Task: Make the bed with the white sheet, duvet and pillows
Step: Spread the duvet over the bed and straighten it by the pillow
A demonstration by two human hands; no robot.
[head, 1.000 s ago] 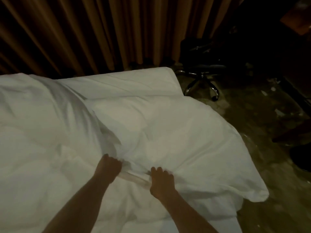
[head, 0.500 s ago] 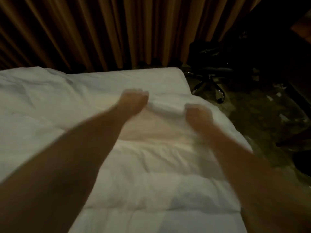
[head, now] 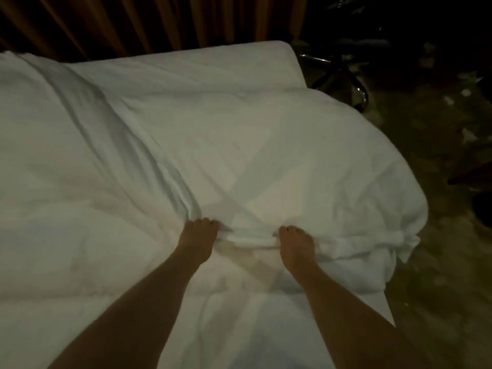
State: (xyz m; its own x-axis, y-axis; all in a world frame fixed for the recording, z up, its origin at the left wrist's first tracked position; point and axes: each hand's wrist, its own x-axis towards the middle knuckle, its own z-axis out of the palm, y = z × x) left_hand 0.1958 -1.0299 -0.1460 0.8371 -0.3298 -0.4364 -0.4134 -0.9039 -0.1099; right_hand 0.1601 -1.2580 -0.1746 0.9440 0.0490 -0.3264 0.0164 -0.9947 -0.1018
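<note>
Left hand [head: 198, 237] and right hand [head: 295, 243] each closing grip on bunched fold of white fabric duvet [head: 266, 155]; fingers curling over fold. Duvet spreading away from both grips across bed, billowing toward far edge, right side overhanging dark patterned floor [head: 439, 262]. Brown pleated curtain [head: 133, 20] hanging behind.

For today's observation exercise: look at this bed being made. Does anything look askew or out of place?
Yes. The duvet lies bunched and diagonal, its corner drooping off the bed's right edge. Both hands, left and right, grip a gathered fold. Pale scraps litter the dark floor.
</note>
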